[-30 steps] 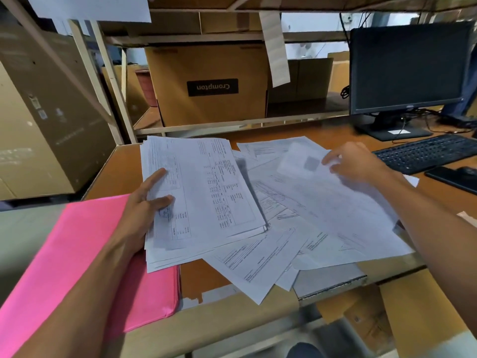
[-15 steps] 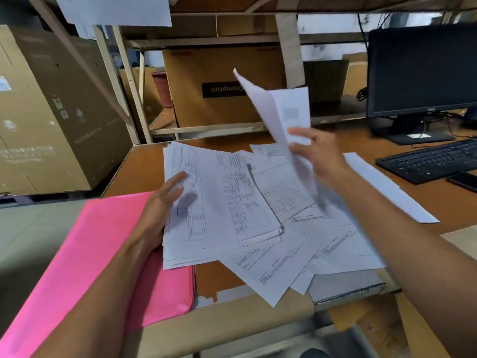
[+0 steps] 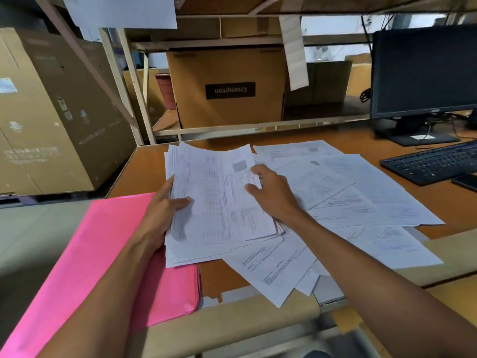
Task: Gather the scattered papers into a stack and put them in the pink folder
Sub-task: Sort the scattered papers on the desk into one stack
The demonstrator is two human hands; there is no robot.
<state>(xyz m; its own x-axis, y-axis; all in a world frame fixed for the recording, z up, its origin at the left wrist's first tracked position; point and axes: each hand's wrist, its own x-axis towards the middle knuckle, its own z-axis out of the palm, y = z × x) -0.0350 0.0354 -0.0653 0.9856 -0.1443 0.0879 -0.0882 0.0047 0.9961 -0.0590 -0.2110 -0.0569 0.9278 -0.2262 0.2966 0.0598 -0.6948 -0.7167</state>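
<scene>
Gathering is the step in hand, going by the head view. Your left hand (image 3: 165, 210) grips the left edge of the stack of white printed sheets (image 3: 219, 202), thumb on top and fingers underneath. The stack sits near the desk's left edge, its near corner lying over the flat pink paper folder (image 3: 108, 254). Your right hand (image 3: 271, 192) rests with fingers loosely spread on the top sheet at its right edge, pinching nothing. The folder lies closed at the front left corner of the brown wooden desk (image 3: 144, 171), running out past the front edge.

Right of the stack, loose white printed papers (image 3: 361, 182) lie fanned and overlapping across the middle of the desk. Some hang over the front edge, and the farthest lie near the black keyboard (image 3: 433, 161) at the right edge.

I judge the task roughly midway, with many sheets not yet stacked. Your next move probably calls for reaching right, lifting the nearest loose sheet by an edge and laying it squarely on the stack. Mind the overhanging sheets, which could slip off.
</scene>
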